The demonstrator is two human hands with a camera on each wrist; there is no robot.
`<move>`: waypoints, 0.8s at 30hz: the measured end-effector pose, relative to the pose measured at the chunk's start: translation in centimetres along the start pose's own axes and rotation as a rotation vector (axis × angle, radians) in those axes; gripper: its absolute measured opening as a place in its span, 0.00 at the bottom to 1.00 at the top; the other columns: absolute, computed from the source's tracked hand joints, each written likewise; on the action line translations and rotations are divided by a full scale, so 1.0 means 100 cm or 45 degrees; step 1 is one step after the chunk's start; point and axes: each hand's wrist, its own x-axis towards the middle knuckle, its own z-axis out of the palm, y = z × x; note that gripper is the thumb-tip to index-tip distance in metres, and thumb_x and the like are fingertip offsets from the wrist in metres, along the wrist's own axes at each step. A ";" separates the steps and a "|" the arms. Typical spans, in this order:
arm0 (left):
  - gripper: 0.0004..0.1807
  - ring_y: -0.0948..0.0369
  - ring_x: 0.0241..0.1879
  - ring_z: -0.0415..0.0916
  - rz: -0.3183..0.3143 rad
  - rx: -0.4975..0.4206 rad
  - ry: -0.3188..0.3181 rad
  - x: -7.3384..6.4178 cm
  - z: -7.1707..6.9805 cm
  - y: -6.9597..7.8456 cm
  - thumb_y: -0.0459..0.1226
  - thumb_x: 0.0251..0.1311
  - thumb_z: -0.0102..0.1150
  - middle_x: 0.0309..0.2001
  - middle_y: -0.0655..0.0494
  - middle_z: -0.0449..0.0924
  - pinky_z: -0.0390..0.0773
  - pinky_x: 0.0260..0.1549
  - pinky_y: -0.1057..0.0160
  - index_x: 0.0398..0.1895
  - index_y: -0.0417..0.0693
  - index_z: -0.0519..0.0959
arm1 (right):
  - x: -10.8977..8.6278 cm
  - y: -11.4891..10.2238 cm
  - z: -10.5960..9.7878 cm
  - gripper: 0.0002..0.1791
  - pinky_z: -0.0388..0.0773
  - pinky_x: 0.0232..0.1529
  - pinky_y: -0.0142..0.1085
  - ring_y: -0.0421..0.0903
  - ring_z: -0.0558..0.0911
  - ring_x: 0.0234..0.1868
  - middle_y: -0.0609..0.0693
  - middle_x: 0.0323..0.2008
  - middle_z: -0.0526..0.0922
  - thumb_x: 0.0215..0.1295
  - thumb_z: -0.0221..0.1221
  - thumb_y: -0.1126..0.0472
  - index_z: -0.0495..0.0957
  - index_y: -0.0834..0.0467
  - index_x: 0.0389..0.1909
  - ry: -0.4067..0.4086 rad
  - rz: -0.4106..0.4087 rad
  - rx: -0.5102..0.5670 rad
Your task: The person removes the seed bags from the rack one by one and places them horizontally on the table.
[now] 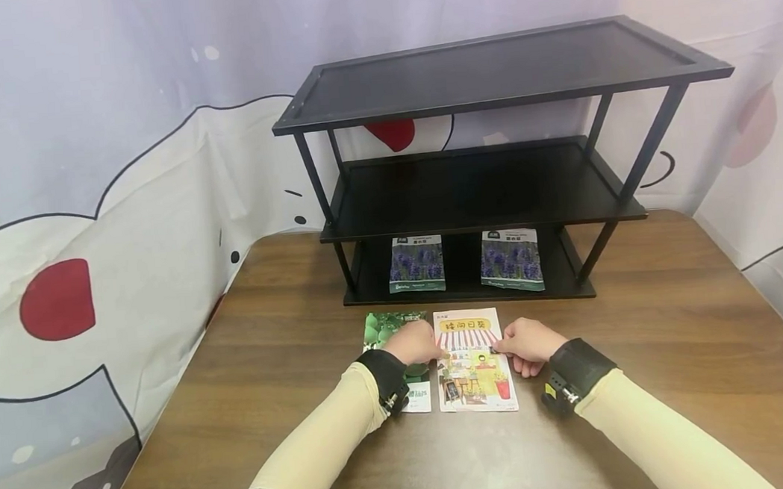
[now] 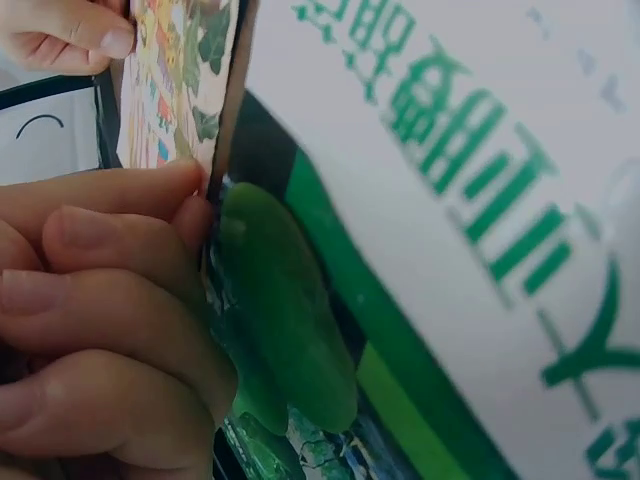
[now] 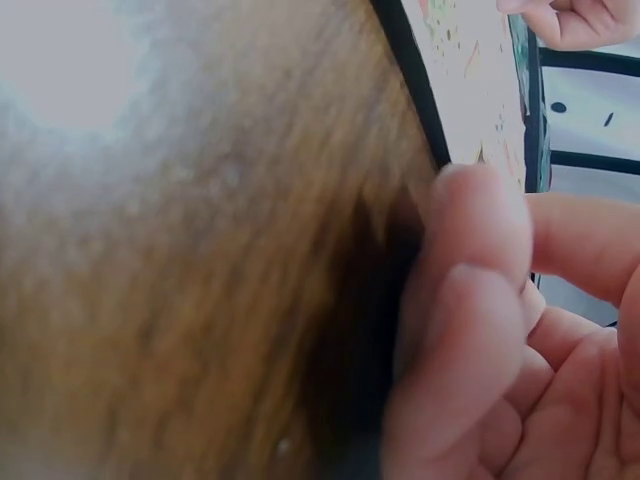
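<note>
A pale illustrated seed packet (image 1: 475, 381) with a striped awning picture is in front of the shelf rack, close over the table. My left hand (image 1: 412, 343) pinches its left edge between thumb and forefinger, the other fingers curled. On the opposite edge, my right hand (image 1: 530, 342) pinches with thumb and fingers. Beneath the left hand and wrist lies a green seed packet (image 1: 420, 403), partly covered; the left wrist view shows its green gourd picture (image 2: 285, 300) and white panel with green lettering.
Behind the packets stands a black three-level rack (image 1: 482, 186). Two purple-flowered seed packets, a left one (image 1: 417, 264) and a right one (image 1: 510, 260), lie on its bottom shelf. The brown wooden table (image 1: 290, 340) meets a printed curtain (image 1: 149, 237) at the back and sides.
</note>
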 end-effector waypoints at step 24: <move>0.21 0.49 0.56 0.67 -0.144 -1.013 0.360 0.036 -0.089 -0.043 0.42 0.67 0.47 0.59 0.46 0.69 0.68 0.52 0.52 0.60 0.42 0.70 | 0.068 -0.056 -0.053 0.34 0.58 0.63 0.48 0.62 0.55 0.67 0.65 0.68 0.52 0.70 0.47 0.52 0.51 0.68 0.68 -0.046 -0.213 0.668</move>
